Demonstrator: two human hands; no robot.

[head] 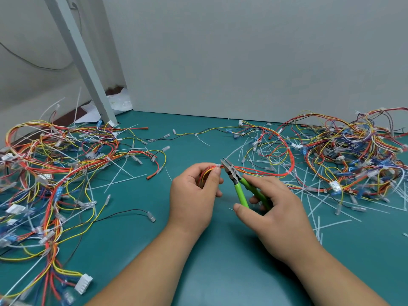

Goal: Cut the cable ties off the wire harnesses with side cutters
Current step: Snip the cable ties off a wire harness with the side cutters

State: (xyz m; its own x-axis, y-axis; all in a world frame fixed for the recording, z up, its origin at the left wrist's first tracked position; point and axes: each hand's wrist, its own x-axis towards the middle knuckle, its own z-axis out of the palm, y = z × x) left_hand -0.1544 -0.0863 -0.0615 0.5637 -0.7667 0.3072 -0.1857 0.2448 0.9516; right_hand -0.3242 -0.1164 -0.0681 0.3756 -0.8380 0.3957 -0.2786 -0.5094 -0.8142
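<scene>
My left hand point(194, 195) grips a bundle of red, orange and yellow wires of one wire harness point(284, 155) just above the green table. A white cable tie point(218, 166) sits on the bundle at my fingertips. My right hand point(273, 208) holds the green-handled side cutters point(239, 184) by the handles. The cutters' metal jaws are at the cable tie, right beside my left thumb and forefinger. The harness loops away to the right and back.
A big tangle of harnesses point(55, 173) covers the left of the green mat point(220, 261), another pile point(357, 157) the right. Cut white ties point(320, 195) lie scattered on the right. A grey post point(84, 60) leans at the back left; a grey wall stands behind.
</scene>
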